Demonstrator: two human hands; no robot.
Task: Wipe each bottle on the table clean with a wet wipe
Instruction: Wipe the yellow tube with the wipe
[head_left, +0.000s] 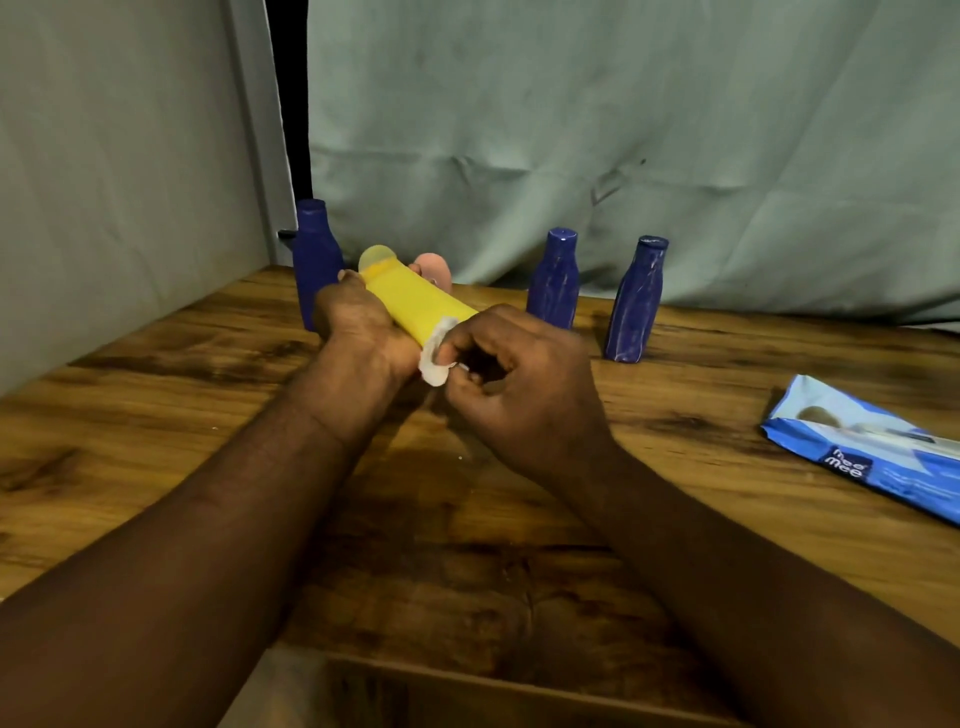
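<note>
The yellow bottle (415, 306) is gripped by the left hand (358, 332) above the table (156, 415), a wet wipe (435, 358) pinched against its near end by the right hand (514, 384). Three blue bottles (553, 280) are stood along the far edge, the wipes pack (872, 447) at the right edge

The worktop (156, 415) is brown wood with dark, patchy grain. Three bottles stand on it along its far edge. The left blue bottle (314, 260) is at the far left corner. The middle blue bottle (554, 283) and the right blue bottle (636, 306) stand near each other, not touching. A blue-and-white pack of wet wipes (878, 452) lies flat near the right side, partly cut off by the frame.
</note>
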